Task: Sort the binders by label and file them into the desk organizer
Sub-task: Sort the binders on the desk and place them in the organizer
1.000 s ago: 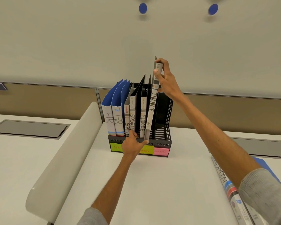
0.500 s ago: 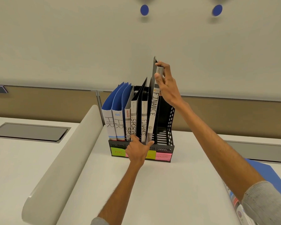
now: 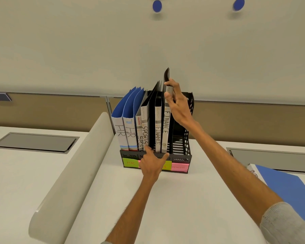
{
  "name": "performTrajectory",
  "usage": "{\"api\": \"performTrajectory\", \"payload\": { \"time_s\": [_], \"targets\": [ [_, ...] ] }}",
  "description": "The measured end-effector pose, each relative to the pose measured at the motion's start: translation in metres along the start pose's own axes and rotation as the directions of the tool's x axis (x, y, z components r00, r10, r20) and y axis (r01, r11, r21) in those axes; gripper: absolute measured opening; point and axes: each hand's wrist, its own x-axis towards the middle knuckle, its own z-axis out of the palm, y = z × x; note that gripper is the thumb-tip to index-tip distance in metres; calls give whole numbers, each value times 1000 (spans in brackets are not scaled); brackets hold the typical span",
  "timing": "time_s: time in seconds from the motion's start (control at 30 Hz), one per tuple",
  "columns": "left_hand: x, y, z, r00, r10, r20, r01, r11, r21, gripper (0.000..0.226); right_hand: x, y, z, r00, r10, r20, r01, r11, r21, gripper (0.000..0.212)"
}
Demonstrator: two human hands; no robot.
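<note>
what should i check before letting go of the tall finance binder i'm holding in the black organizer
1. Right hand pinches the top of the black, grey-spined FINANCE binder: ok.
2. Its base is seated in the black mesh desk organizer: cannot tell, the left hand partly covers it.
3. It stands beside the other FINANCE binder: ok.
4. The slot's yellow sticky note reads finance: cannot tell, mostly hidden.
</note>
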Motion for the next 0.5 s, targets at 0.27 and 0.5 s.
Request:
{"api": "performTrajectory", "payload": {
  "time_s": [0.27, 0.5],
  "targets": [
    [-6, -8, 0, 995, 64, 82, -55, 993, -102, 87, -48, 16, 19, 978, 113, 173, -102, 992, -76, 39],
    [-30, -17, -8, 952, 163, 258, -143, 985, -94, 96, -57, 13, 18, 951, 146, 271, -126, 988, -88, 48]
  ]
}}
